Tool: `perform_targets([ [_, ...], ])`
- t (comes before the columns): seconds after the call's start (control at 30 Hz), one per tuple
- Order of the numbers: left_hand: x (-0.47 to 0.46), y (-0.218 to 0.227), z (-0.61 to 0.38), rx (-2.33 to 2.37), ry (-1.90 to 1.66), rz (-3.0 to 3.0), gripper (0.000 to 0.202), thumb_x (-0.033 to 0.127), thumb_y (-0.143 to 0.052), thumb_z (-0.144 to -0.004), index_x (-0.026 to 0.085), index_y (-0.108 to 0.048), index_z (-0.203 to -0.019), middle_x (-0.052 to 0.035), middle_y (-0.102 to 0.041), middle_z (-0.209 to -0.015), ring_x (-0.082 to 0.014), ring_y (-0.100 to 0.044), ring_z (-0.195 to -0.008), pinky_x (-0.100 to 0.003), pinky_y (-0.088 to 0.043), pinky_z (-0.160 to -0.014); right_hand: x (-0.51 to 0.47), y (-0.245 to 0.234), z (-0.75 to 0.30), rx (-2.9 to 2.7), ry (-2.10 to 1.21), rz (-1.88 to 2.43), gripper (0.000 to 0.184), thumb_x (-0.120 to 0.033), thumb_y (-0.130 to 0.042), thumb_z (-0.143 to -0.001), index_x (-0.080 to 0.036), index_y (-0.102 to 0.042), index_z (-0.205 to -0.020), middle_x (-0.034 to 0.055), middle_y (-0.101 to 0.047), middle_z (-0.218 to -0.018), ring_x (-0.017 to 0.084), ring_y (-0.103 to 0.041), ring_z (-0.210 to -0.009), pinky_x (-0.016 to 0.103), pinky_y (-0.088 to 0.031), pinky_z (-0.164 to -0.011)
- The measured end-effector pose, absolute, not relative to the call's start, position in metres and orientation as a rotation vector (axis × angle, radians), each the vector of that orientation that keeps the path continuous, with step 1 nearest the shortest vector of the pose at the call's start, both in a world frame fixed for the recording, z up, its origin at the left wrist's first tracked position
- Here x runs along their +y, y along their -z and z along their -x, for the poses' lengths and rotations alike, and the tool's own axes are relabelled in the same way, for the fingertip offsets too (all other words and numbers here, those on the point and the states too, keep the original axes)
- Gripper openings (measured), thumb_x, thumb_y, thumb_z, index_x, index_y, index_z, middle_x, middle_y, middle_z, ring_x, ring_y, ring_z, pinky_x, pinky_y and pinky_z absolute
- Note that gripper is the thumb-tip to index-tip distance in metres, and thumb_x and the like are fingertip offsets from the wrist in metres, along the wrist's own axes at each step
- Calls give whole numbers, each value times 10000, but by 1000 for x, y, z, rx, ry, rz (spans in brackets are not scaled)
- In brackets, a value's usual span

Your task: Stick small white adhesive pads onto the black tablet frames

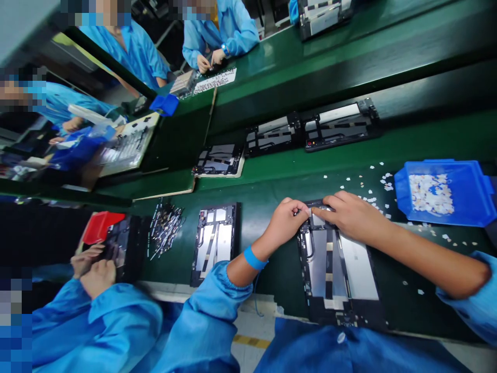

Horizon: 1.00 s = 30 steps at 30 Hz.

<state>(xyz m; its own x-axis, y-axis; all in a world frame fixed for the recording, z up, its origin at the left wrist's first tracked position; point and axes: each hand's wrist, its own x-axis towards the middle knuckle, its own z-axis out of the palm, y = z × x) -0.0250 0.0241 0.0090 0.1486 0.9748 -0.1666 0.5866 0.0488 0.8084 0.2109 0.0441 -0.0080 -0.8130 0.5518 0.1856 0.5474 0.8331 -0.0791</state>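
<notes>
Right in front of me lies an opened tablet (320,259), its silver battery plates and ribbon cables exposed. At its top left corner my left hand (288,220) is closed in a pinch on a small white piece (309,212). My right hand (349,212) rests over the tablet's top edge, fingers stretched out, the index fingertip touching near that piece. A blue band with a cord circles my left wrist. Another opened tablet (215,238) lies to the left on the green bench.
A blue bin (466,199) of small white pieces stands at right, with loose pieces scattered around it. Several opened tablets (341,124) line the belt beyond. Left are a pile of thin parts (166,228), a red bin (101,227) and a co-worker's hands (95,269). Other people sit opposite.
</notes>
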Motion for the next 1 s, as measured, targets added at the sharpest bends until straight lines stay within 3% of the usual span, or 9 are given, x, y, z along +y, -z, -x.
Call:
perform_targets([
  [0.6,19,-8,20,1605,-629,-1734,124,152,-645,-918,210,-700,-823,-10,-659,-838,-178,-596,-849,-314,-498,-811,43,6,-210,-2786,9,852,532,-62,-566,-920,-262,-642,-1407,113,-646,-1092,241,-464,-903,348,-275,-723],
  [1.0,11,3,17,1662,-696,-1798,114,188,-640,-950,209,-656,-839,-2,-604,-850,-172,-573,-857,-309,-443,-793,42,3,-209,-2776,34,849,523,-62,-570,-915,-248,-638,-1398,112,-648,-1070,244,-468,-906,350,-283,-724],
])
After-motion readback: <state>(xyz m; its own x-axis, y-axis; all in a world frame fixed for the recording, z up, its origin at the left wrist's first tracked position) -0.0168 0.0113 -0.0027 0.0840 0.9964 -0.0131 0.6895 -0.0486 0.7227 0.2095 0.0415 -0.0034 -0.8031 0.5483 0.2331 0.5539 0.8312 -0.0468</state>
